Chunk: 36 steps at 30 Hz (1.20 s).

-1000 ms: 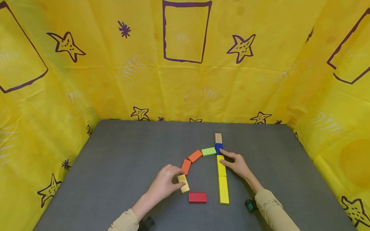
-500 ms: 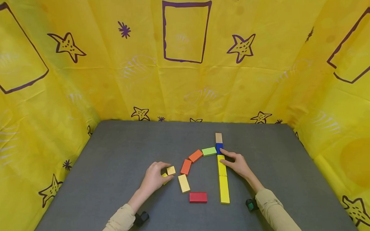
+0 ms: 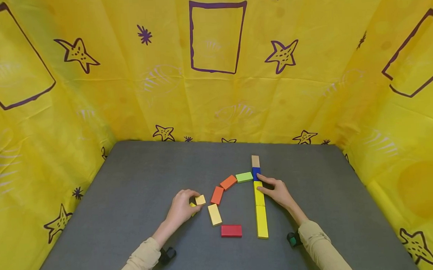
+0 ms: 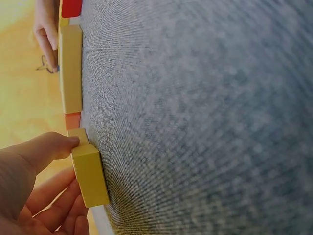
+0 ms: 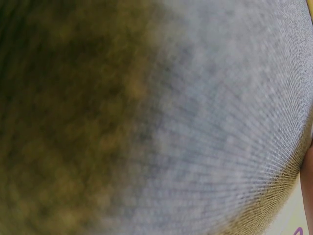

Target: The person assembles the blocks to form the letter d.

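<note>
My left hand (image 3: 183, 207) pinches a small pale wooden block (image 3: 200, 199) between thumb and fingers, left of the curved row. Against it, partly hidden by the hand, is a yellow block (image 4: 90, 176); whether that one is also gripped I cannot tell. My right hand (image 3: 278, 192) rests on the straight row, its index finger at the blue block (image 3: 256, 174) and its thumb at a yellow block (image 3: 259, 194). Little of that hand shows in the right wrist view.
A longer yellow strip (image 3: 262, 221) and a tan block (image 3: 255, 161) end the straight row. The curve holds a green block (image 3: 244, 177), orange blocks (image 3: 228, 182) and a cream block (image 3: 214, 215). A red block (image 3: 231, 231) lies apart on the grey table (image 3: 149, 174).
My left hand has left the cream block and moved left, where it now pinches the small pale block. The right hand has stayed in place.
</note>
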Each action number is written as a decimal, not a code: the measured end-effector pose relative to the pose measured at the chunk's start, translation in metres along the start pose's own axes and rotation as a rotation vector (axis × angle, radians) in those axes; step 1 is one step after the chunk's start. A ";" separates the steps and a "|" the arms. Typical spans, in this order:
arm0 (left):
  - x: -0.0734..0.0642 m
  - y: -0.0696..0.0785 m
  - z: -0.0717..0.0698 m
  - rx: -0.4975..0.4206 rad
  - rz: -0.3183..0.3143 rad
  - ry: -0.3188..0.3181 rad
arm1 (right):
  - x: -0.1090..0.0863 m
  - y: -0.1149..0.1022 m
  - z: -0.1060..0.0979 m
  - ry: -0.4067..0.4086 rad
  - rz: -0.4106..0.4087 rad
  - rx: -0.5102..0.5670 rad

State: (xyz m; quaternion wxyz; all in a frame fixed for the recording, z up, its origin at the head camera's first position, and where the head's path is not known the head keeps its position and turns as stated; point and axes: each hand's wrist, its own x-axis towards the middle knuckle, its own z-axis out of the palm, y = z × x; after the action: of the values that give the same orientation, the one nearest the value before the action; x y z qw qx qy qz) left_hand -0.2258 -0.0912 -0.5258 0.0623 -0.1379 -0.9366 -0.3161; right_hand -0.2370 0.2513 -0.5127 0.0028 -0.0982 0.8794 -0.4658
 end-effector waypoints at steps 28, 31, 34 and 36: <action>0.001 0.033 -0.017 -0.070 0.093 0.011 | -0.001 -0.003 -0.002 -0.027 0.032 0.019; 0.002 0.046 -0.021 -0.084 0.112 -0.008 | -0.001 -0.004 -0.002 -0.027 0.032 0.016; 0.001 0.058 -0.022 -0.103 0.143 -0.028 | -0.001 -0.003 -0.001 -0.024 0.031 0.017; 0.000 0.066 -0.023 -0.125 0.169 -0.038 | 0.000 -0.001 -0.001 -0.022 0.034 0.023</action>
State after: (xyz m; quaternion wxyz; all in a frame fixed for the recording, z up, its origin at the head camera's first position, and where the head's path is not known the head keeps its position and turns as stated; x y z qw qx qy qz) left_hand -0.2058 -0.0545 -0.4697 0.0623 -0.2262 -0.9011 -0.3647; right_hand -0.2368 0.2514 -0.5116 0.0216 -0.0882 0.8756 -0.4745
